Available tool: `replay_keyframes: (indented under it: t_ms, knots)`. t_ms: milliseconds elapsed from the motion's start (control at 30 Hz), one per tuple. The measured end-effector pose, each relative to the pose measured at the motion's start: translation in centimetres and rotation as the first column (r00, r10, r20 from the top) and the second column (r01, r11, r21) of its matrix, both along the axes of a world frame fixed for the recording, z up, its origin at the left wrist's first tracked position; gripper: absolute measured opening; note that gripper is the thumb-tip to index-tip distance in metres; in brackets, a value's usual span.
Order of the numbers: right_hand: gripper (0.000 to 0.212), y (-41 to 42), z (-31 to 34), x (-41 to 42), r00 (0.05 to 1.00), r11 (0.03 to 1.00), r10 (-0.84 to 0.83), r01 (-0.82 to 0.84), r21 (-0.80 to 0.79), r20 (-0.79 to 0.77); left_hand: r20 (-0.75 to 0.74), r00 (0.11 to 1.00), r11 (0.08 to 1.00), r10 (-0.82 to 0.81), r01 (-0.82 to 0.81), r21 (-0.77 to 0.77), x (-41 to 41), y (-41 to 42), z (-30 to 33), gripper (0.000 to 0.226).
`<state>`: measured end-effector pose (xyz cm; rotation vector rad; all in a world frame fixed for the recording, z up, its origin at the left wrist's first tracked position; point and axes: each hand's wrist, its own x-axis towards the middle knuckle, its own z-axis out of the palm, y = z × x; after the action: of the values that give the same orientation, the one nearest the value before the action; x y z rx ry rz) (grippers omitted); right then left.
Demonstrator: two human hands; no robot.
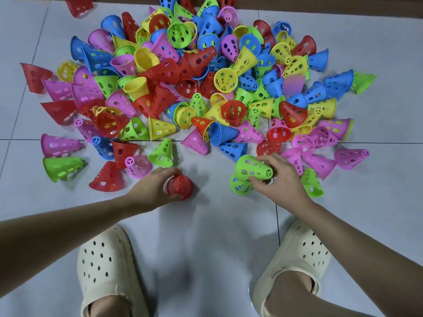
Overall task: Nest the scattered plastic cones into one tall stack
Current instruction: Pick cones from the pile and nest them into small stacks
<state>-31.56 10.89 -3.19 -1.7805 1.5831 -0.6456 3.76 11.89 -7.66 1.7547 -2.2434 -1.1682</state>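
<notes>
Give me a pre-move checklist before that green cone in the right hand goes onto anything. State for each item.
1. Right hand holds the green cone: ok, fingers wrap its narrow end.
2. Left hand steadies the red cone: ok, it stands upright on the floor, gripped from the side.
3. Green cone turned to nest: not ok, it lies sideways, wide mouth pointing left.
4. Second green cone under the right hand free to lift: cannot tell, partly hidden by the hand.
5. Space between the hands: ok, bare tile there.
6. One stack begun: cannot tell, the red cone is blurred.
</notes>
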Motion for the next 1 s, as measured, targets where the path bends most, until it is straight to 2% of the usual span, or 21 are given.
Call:
replay_keyframes:
  t_ms: [133, 300, 367, 500, 633, 700, 767, 833, 867, 933, 1000]
  knots:
    - [0.040, 0.4, -0.4, -0.3, 0.996, 0.999, 0.043, -0.042, 0.006, -0.076, 0.077, 0.997, 0.999, 0.025, -0.023, -0.027, -1.1, -1.3, -0.4, 0.069]
    - [0.050, 0.8, -1.7, -0.6, 0.966, 0.980, 0.164, -0.135, 0.148, -0.200, 0.145, 0.989, 0.998, 0.030, -0.021, -0.065, -2.0, -1.9, -0.4, 0.063]
    - [0.054, 0.9, -2.6, -0.3, 0.949, 0.967, 0.210, -0.166, 0.194, -0.234, 0.098, 0.992, 0.997, 0.078, -0.075, -0.026, -2.1, -2.1, -0.5, 0.062]
    - [0.054, 0.7, -4.0, 0.4, 0.936, 0.944, 0.253, -0.184, 0.272, -0.245, -0.103, 0.969, 0.971, 0.224, -0.212, 0.113, -2.8, -2.5, -0.6, 0.058]
    - [0.051, 0.6, -4.9, 0.9, 0.941, 0.927, 0.265, -0.189, 0.323, -0.210, -0.164, 0.979, 0.984, 0.124, -0.101, 0.144, -3.2, -2.1, -0.4, 0.051]
    - [0.049, 0.5, -5.2, 1.2, 0.951, 0.936, 0.236, -0.168, 0.310, -0.197, -0.154, 0.986, 0.995, 0.063, -0.050, 0.088, -3.0, -2.0, -0.1, 0.045]
    - [0.049, 0.3, -5.3, 1.5, 0.961, 0.944, 0.206, -0.144, 0.295, -0.188, -0.068, 0.997, 0.985, -0.034, 0.022, -0.169, -2.5, -2.3, 0.2, 0.033]
    - [0.051, 0.0, -5.4, 1.6, 0.970, 0.948, 0.184, -0.132, 0.290, -0.159, 0.130, 0.986, 0.869, -0.104, 0.154, -0.470, -1.6, -3.3, 0.3, 0.024]
    - [0.054, 0.0, -5.3, 1.5, 0.975, 0.947, 0.178, -0.132, 0.293, -0.135, 0.225, 0.970, 0.817, -0.089, 0.200, -0.540, -1.2, -3.8, 0.4, 0.025]
    - [0.061, -0.3, -4.7, 0.9, 0.982, 0.951, 0.161, -0.128, 0.281, -0.096, 0.398, 0.917, 0.816, 0.007, 0.224, -0.532, -0.6, -5.2, 0.7, 0.040]
    - [0.056, -0.6, -4.1, 0.0, 0.989, 0.974, 0.122, -0.103, 0.203, -0.088, 0.540, 0.837, 0.888, 0.086, 0.181, -0.423, -0.1, -6.5, 0.8, 0.053]
